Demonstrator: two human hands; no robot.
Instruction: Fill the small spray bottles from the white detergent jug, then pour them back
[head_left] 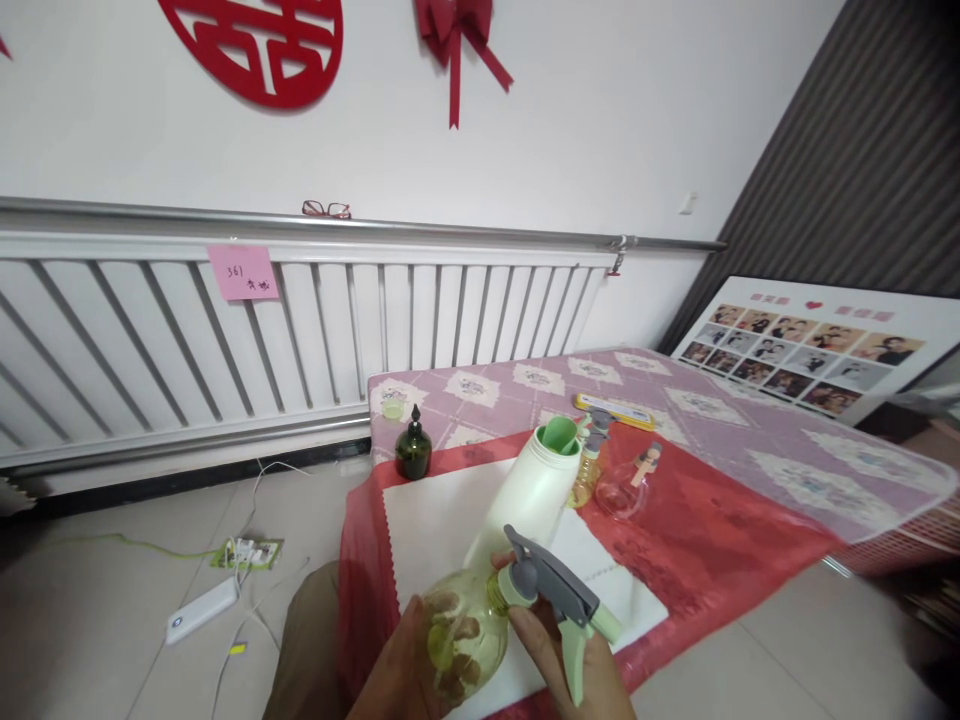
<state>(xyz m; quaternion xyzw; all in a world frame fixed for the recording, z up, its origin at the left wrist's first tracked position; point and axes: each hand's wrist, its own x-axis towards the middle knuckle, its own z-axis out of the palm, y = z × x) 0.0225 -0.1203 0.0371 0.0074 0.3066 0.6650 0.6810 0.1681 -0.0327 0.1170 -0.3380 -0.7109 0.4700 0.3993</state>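
A clear, yellowish spray bottle is tilted in front of me at the near side of the table. My left hand is closed round its body from the left. At its neck, my right hand grips the collar of the grey and pale-green spray head between thumb and fingers. The head sits at the bottle's mouth; whether it is fully screwed down I cannot tell. Just behind stands a large white bottle with a green funnel in its open mouth.
A dark green bottle stands at the table's left, near a small clear cup. Right of the white bottle are a yellow spray bottle, a clear one and a yellow box. A power strip and power bank lie on the floor.
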